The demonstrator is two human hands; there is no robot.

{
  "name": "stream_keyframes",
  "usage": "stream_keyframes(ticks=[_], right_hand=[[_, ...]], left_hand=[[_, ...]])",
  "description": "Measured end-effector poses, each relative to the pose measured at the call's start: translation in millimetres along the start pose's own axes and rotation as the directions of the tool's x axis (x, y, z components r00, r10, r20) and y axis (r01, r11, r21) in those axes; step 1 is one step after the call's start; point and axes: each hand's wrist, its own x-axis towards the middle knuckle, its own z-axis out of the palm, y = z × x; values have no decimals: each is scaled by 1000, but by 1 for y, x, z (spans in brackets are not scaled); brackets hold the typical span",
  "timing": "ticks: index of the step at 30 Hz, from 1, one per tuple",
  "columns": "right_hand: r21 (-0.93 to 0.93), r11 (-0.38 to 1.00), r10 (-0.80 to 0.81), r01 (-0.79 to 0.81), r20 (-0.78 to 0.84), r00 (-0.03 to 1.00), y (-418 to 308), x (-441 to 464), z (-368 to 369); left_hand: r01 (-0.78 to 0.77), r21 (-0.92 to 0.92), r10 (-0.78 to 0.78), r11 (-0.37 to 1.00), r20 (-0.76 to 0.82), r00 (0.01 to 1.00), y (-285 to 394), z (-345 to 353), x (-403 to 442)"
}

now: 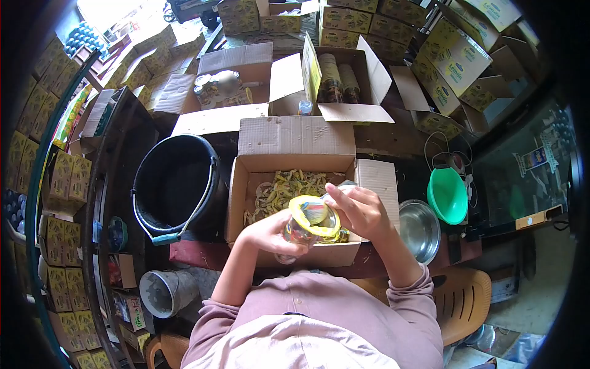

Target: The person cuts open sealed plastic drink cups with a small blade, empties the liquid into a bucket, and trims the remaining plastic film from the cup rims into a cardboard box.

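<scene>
My left hand (273, 235) is wrapped round a clear jar (289, 237) with a yellow rim (314, 218), tilted with its mouth toward me. Something pale with coloured print shows inside the mouth. Close by on the right, my right hand (359, 209) has its fingers pinched together at the jar's upper edge, beside a clear, shiny item partly hidden by the fingers. Both hands are above an open cardboard box (296, 132) that holds many small yellow-green pieces (289, 189).
A black bucket (147, 184) stands left of the box. To the right are a metal bowl (420, 230) and a green basin (447, 197). Behind are open boxes with jars (224, 89) and wrapped rolls (330, 77). A grey bucket (169, 292) is low on the left.
</scene>
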Motion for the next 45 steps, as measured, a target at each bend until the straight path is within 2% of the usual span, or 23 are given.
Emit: stream_keyframes(ticks=[6, 9, 10, 13, 14, 15, 17, 20, 23, 24, 25, 27, 30, 33, 39, 42, 45], right_hand=[[14, 999, -42, 43, -57, 997, -1, 2, 3], [18, 998, -56, 57, -79, 995, 0, 2, 5], [22, 998, -56, 58, -87, 995, 1, 2, 6], [-30, 992, -126, 125, -35, 991, 4, 3, 3], [-40, 995, -95, 93, -30, 995, 4, 1, 2], [-52, 997, -64, 62, -26, 998, 4, 0, 1], [-82, 996, -27, 25, -27, 999, 6, -1, -1], [-149, 988, -40, 31, -57, 998, 9, 0, -3], [-177, 984, -27, 17, -56, 998, 11, 3, -6], [-188, 982, -23, 15, -36, 999, 11, 3, -7], [-183, 983, -24, 17, -38, 999, 11, 4, -7], [-169, 985, -26, 19, -38, 999, 10, 7, -5], [-154, 988, -30, 23, -43, 999, 7, 11, -5], [-148, 989, 4, -3, 9, 1000, 7, 6, -7], [-133, 991, -13, 14, 3, 1000, 3, 8, -7], [-121, 992, -46, 43, -21, 999, 3, 7, -7], [-78, 995, -64, 60, -43, 997, 2, 4, -7]], left_hand=[[12, -275, 26, 961, 135, 990, -1, -3, 3], [21, -383, 105, 923, 304, 947, -14, -4, 11], [5, -467, 179, 884, 348, 920, -16, -4, 14], [31, -546, 227, 837, 399, 889, -21, -10, 18], [58, -543, 167, 838, 356, 919, -21, -12, 18], [54, -516, 85, 855, 241, 967, -20, -14, 14], [-96, -333, 91, 938, -31, 995, -15, -16, 7], [-149, -3, 146, 989, -163, 976, 17, -9, 14], [-151, 343, 235, 927, -216, 948, 24, -11, 12], [-157, 341, 247, 927, -240, 939, 20, -9, 10], [-207, 296, 306, 932, -341, 889, 10, -2, 10], [-239, 325, 362, 915, -401, 841, 2, 8, 15], [-1, 657, 421, 754, -482, 768, 10, 16, 18], [48, 666, 405, 744, -506, 761, 11, 16, 17], [-16, 629, 383, 777, -453, 805, 18, 19, 16], [-33, 644, 381, 765, -411, 828, 18, 20, 16], [-103, 582, 341, 807, -315, 886, 10, 10, 13]])
